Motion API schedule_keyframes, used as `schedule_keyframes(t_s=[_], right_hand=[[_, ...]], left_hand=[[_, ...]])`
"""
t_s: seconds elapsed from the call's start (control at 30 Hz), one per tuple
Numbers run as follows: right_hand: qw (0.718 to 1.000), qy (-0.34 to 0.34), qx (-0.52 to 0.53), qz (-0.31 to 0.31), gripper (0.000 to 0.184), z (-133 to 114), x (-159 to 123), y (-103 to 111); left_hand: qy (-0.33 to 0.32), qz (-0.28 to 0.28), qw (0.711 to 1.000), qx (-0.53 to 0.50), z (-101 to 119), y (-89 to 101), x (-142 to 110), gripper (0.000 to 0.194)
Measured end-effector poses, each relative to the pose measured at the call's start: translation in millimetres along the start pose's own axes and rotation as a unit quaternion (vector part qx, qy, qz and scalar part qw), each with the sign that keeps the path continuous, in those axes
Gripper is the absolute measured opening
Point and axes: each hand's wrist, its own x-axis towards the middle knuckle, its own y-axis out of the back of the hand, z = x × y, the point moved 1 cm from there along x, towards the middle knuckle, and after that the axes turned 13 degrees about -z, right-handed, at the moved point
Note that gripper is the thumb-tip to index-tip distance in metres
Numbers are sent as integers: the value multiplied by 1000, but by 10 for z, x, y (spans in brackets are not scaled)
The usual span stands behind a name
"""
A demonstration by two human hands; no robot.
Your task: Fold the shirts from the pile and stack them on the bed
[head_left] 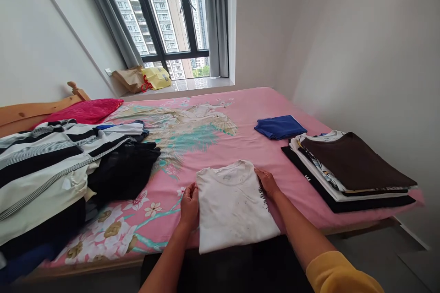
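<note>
A folded white T-shirt (233, 206) lies near the front edge of the bed with the pink flowered sheet (213, 146). My left hand (189, 206) curls round the shirt's left edge, fingers closed on the fabric. On the shirt's upper right edge rests my right hand (267, 182), fingers stretched flat on the cloth beside some dark print. A yellow sleeve covers my right forearm.
A stack of folded clothes (347, 171), dark brown on top, sits at the right of the bed. Behind it lies a folded blue cloth (280, 127). An unfolded heap of striped and black garments (65, 165) fills the left. A red pillow (85, 111) and window-sill bags (144, 78) lie beyond.
</note>
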Motion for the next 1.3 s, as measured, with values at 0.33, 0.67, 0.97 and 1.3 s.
schedule_keyframes(t_s=[0.33, 0.67, 0.97, 1.3], right_hand=[[998, -42, 14, -51, 35, 112, -599, -21], [997, -55, 7, -47, 34, 178, -589, -21], [997, -57, 16, -51, 33, 179, -607, -36], [996, -78, 5, -33, 33, 126, -651, 27]], left_hand=[[70, -46, 992, -93, 1, 214, -57, 47], [58, -105, 981, -151, 10, 148, -178, 56], [71, -83, 982, -156, 8, 106, -118, 47], [104, -162, 968, -158, 73, 264, -328, 55]])
